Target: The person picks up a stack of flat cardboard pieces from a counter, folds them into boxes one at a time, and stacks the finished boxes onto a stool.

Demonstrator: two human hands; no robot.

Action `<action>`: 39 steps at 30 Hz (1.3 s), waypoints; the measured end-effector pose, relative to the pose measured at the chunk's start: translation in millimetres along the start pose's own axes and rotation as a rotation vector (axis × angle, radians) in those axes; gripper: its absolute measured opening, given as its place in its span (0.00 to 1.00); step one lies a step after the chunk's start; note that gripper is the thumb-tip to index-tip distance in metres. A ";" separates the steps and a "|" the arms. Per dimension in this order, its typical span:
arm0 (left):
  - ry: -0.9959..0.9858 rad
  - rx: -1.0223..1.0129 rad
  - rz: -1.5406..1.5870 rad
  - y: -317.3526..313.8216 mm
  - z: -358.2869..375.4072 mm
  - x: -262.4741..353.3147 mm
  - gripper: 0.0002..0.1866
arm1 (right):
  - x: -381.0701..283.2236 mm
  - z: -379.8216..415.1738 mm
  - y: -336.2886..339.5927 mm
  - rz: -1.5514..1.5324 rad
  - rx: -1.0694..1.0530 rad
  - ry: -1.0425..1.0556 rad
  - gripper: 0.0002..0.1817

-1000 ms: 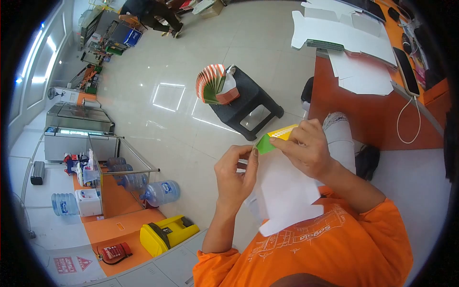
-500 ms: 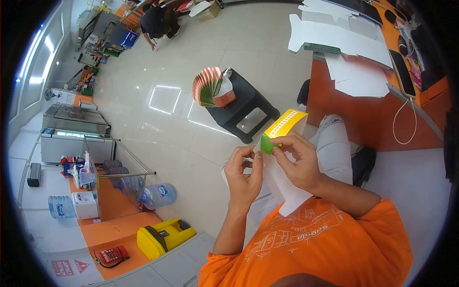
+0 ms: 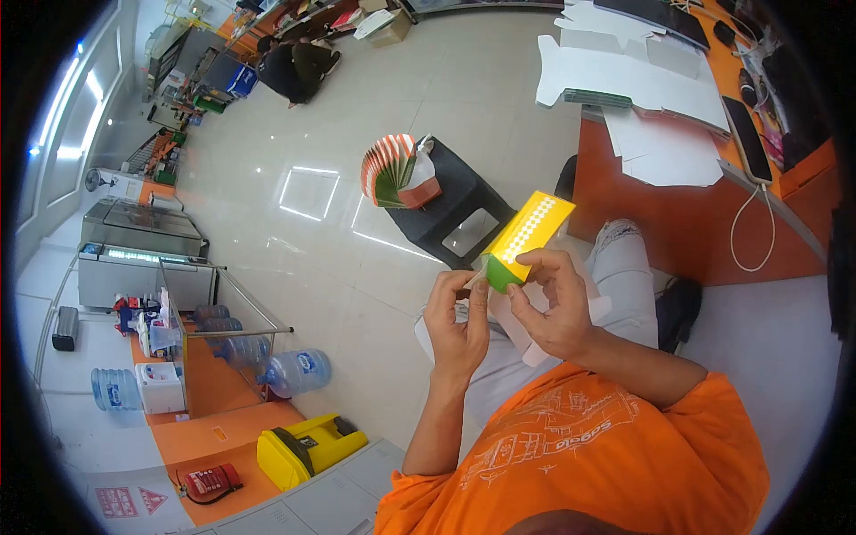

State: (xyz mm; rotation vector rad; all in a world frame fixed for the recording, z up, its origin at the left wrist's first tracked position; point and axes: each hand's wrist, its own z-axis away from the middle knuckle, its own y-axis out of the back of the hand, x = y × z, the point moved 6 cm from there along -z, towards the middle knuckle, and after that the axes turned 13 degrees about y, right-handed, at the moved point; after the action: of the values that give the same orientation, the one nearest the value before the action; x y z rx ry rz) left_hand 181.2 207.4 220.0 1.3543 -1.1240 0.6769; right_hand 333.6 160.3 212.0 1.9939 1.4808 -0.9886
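Note:
A partly folded cardboard box (image 3: 533, 234), yellow with a white pattern and a green end, is held between both hands above my lap. My left hand (image 3: 457, 323) pinches a pale flap at the green end. With thumb and fingers, my right hand (image 3: 555, 308) grips the yellow and green edge. The box's white inner panels hang below, partly behind my right hand. Just beyond stands a black stool (image 3: 459, 201), bearing a fanned stack of orange and green folded cardboard pieces (image 3: 390, 169).
On the right, a desk carries flat white cardboard sheets (image 3: 629, 76) and a phone (image 3: 747, 138) on a cable. Water bottles (image 3: 299, 370), a yellow bin (image 3: 308, 448) and a fire extinguisher (image 3: 209, 482) are at left. Another person (image 3: 297, 69) crouches at the far end.
The box has turned in my hands, showing more of its yellow face, and its white panels have folded upward. The far person has shifted into a lower crouch.

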 end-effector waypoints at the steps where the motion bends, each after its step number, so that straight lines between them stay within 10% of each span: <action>1: 0.041 0.001 0.050 -0.4 -0.6 -2.5 0.04 | -4.8 -1.8 1.4 0.082 0.006 0.082 0.24; 17: 0.054 -0.177 0.203 -2.9 3.1 -1.8 0.05 | -6.9 -8.6 -7.3 0.141 -0.007 0.215 0.18; 26: -0.005 0.092 0.219 23.5 -11.0 5.9 0.04 | -5.2 -29.6 -8.6 -0.292 -0.048 -0.155 0.19; 33: 0.171 0.110 0.010 27.0 -18.4 11.7 0.06 | -28.5 -42.3 12.3 0.050 -0.256 -0.061 0.19; 35: 0.058 -0.002 -0.062 17.0 -15.4 17.4 0.05 | -68.4 -64.6 13.5 0.481 -0.296 0.506 0.22; 39: -0.063 -0.115 -0.156 8.4 -7.4 22.9 0.04 | -31.8 -57.8 -0.8 0.388 -0.629 0.322 0.16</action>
State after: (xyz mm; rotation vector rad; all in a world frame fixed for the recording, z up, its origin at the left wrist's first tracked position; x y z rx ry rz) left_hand 183.7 210.8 245.1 1.3569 -1.0776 0.4526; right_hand 343.4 182.9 273.2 1.8918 1.2668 -0.0220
